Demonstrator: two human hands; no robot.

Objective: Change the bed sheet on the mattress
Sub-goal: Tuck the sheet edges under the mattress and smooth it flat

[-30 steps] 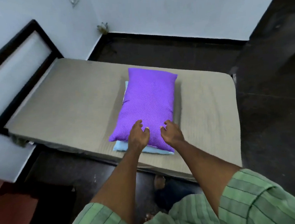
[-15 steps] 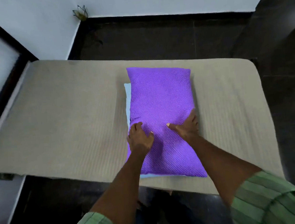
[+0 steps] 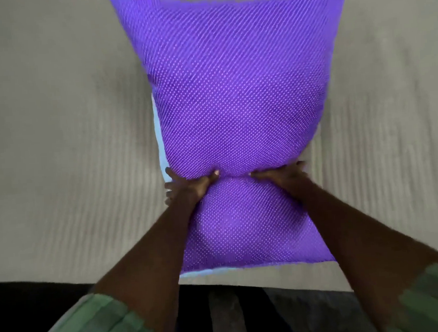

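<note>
Entry: purple pillow (image 3: 236, 99), landmark for this record. It lies on the bare mattress (image 3: 54, 152), across its width, with its near end close to the mattress edge nearest you.

Change: half a second ago your hands lay spread on top of the pillow; now they press in from its two sides near the near end, and a waist has formed there. You have also leaned in closer. Judged: you are gathering the pillow to lift it off, so that the mattress is free for the sheet.

Item beneath the pillow: a light blue folded cloth (image 3: 160, 144), showing at the pillow's left edge and near corner; possibly the fresh sheet, cannot tell.

Grip, left hand (image 3: 188, 188): fingers curled into the pillow's left side, thumb on top, holding fabric.

Grip, right hand (image 3: 283, 175): fingers curled, squeezing the pillow's right side.
</note>
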